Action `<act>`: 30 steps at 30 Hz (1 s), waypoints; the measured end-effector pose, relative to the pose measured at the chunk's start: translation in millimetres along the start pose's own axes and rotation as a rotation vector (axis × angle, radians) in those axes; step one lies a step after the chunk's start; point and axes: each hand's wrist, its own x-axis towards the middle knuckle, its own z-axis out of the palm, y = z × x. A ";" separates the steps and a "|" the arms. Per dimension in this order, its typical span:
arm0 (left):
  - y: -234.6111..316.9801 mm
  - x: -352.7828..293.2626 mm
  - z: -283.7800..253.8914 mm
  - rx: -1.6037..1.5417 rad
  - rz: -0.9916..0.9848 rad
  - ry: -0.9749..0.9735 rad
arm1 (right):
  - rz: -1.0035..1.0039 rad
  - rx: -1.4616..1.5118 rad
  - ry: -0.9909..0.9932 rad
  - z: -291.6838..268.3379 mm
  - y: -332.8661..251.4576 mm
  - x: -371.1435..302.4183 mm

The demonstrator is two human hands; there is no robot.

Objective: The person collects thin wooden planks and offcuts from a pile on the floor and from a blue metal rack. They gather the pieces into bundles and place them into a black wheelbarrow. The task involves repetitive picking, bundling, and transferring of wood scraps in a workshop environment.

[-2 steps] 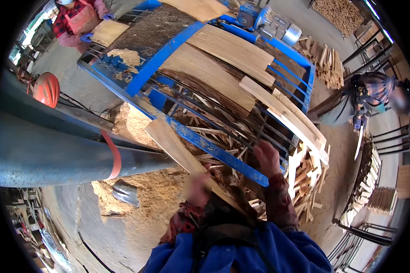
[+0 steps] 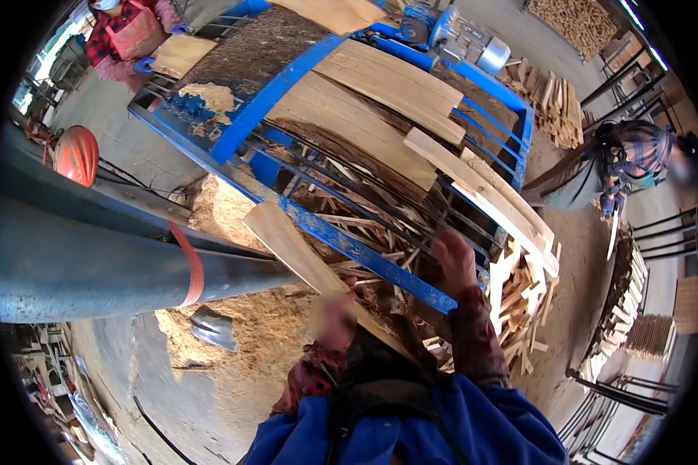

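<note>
A long pale wooden board (image 2: pixel 295 246) slants from near my body out toward the blue frame. My left hand (image 2: pixel 335 319), partly blurred, is closed around its near part. My right hand (image 2: pixel 454 260) is over the near right corner of the blue metal machine frame (image 2: pixel 364 260), apart from the board. Its fingers look loosely spread, and I see nothing in them. Past it, several wide wooden boards (image 2: pixel 349 128) lie on the frame's dark bars, and a narrower plank (image 2: pixel 481 198) lies along the right side.
A thick grey metal beam (image 2: pixel 116 271) with a red band crosses the left side. Wood scraps (image 2: pixel 516 306) pile up under the frame and beside it. A motor (image 2: pixel 469 43) sits at the far side. One person (image 2: pixel 132 35) holds a board far left; another (image 2: pixel 636 159) stands at right.
The view has shifted very slightly. My left hand keeps its grip on the board, and my right hand stays over the frame corner. The person at right has moved a little.
</note>
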 end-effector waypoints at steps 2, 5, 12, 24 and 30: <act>0.3 1.0 -1.2 0.028 0.004 0.023 | 0.065 -0.021 0.050 1.8 15.5 29.6; -0.5 0.3 -0.3 0.120 0.044 0.060 | -0.137 -0.274 0.082 0.3 30.0 62.4; 16.2 -4.3 21.8 0.162 0.027 0.063 | 0.098 0.065 0.007 22.4 13.8 85.9; 37.1 2.0 40.7 0.056 -0.097 0.063 | 0.054 0.197 -0.170 -18.9 -96.2 126.6; 45.0 12.4 64.3 0.105 -0.105 0.002 | 0.037 0.059 -0.077 -65.8 -105.5 38.8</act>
